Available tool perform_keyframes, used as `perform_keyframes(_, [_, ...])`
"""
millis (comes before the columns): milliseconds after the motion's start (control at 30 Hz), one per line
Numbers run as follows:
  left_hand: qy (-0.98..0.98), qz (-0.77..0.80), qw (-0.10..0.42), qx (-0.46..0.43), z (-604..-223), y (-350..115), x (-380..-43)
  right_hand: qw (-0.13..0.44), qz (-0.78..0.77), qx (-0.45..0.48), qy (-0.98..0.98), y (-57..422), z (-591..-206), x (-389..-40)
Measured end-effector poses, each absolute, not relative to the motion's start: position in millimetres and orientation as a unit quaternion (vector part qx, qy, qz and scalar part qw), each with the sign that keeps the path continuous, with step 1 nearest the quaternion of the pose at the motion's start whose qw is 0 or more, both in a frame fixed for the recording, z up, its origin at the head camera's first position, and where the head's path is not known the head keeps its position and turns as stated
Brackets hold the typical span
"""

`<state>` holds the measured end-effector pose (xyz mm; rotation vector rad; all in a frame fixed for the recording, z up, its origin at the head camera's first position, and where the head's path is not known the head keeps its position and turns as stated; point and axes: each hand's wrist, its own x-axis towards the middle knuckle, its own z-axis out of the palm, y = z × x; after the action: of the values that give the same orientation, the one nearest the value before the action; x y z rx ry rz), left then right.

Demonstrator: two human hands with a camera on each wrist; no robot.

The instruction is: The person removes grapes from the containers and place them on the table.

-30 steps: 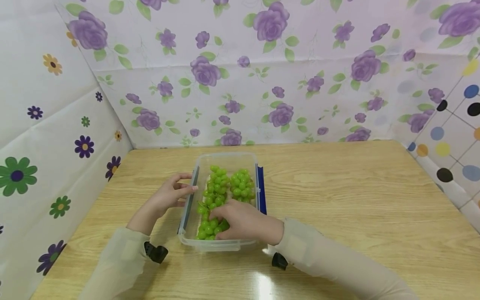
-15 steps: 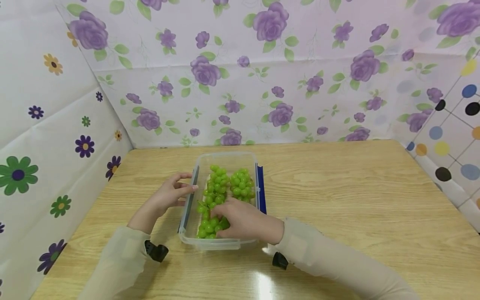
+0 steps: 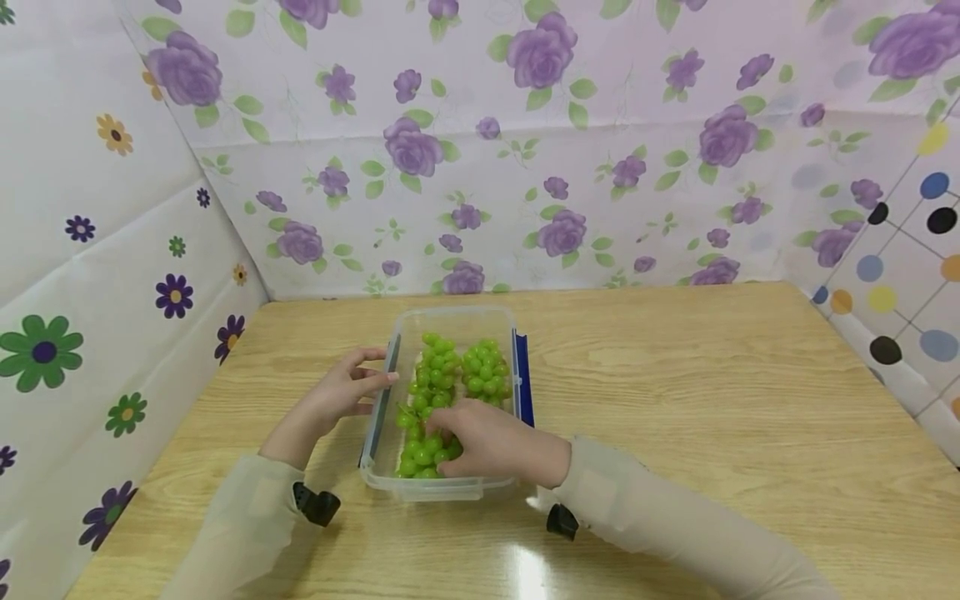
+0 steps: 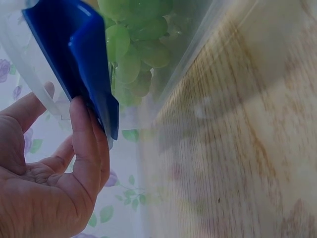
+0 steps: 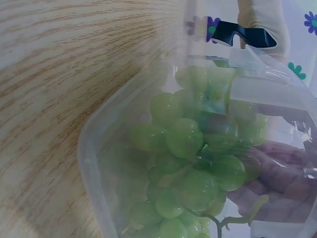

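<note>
A clear plastic food container [image 3: 438, 492] with blue side latches stands lidless on the table. Green grapes fill much of it: one cluster [image 3: 485, 365] lies at the back right, and more grapes [image 3: 437, 367] run down the left side. My left hand [image 3: 341, 392] holds the left rim, thumb over the edge and fingers against the blue latch [image 4: 74, 54]. Inside the front of the container, my right hand [image 3: 483, 437] grips a bunch of grapes [image 3: 418, 457]. Through the clear wall, the right wrist view shows these grapes [image 5: 183, 139] and a stem; the fingertips are partly hidden.
A wood-grain table [image 3: 675, 383] extends to the right of the container. Floral sheeting [image 3: 562, 167] hangs behind, with a flowered sheet [image 3: 135, 275] on the left and a dotted one [image 3: 911, 283] on the right. Black wrist cameras [image 3: 317, 506] sit under both sleeves.
Both hands stay almost where they were, on the rim and in the grapes. The right fingers shift very slightly to the right. The head view tilts a little.
</note>
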<state>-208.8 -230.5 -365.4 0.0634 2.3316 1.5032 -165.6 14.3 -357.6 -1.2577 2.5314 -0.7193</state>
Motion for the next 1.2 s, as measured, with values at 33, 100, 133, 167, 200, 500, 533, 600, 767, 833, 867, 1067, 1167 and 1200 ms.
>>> perform_keyframes(33, [0.826,0.533,0.182,0.022,-366,-231,-209,0.114,-0.248,-0.430,0.861,15,-358,-166])
perform_keyframes(100, [0.825,0.535,0.182,0.021,-367,-231,-210,0.120,-0.251,-0.432,0.858,15,-358,-166])
perform_keyframes(133, [0.824,0.535,0.183,0.022,-367,-231,-210,0.123,-0.253,-0.433,0.856,16,-357,-167])
perform_keyframes(167, [0.824,0.536,0.183,0.020,-368,-232,-210,0.126,-0.254,-0.433,0.856,16,-357,-167])
perform_keyframes(200, [0.824,0.535,0.184,0.020,-368,-232,-210,0.130,-0.255,-0.433,0.855,17,-356,-167])
perform_keyframes(500, [0.824,0.537,0.182,0.013,-370,-232,-208,0.151,-0.281,-0.424,0.848,20,-355,-167])
perform_keyframes(533, [0.823,0.538,0.181,0.013,-370,-232,-208,0.152,-0.284,-0.424,0.847,20,-355,-167])
perform_keyframes(600, [0.823,0.539,0.182,0.014,-370,-231,-209,0.155,-0.290,-0.423,0.844,21,-355,-167])
perform_keyframes(767, [0.820,0.542,0.183,0.012,-370,-231,-209,0.157,-0.303,-0.421,0.840,22,-356,-168])
perform_keyframes(833, [0.820,0.543,0.182,0.011,-370,-231,-209,0.156,-0.304,-0.419,0.841,23,-356,-167])
perform_keyframes(867, [0.820,0.543,0.182,0.011,-370,-231,-210,0.155,-0.305,-0.418,0.841,23,-355,-168])
perform_keyframes(1067, [0.821,0.542,0.178,0.017,-371,-232,-211,0.156,-0.310,-0.406,0.845,24,-355,-168])
perform_keyframes(1167, [0.821,0.543,0.178,0.019,-370,-232,-211,0.152,-0.311,-0.402,0.848,25,-355,-168])
perform_keyframes(1200, [0.821,0.543,0.178,0.019,-370,-232,-211,0.150,-0.313,-0.401,0.848,26,-355,-168])
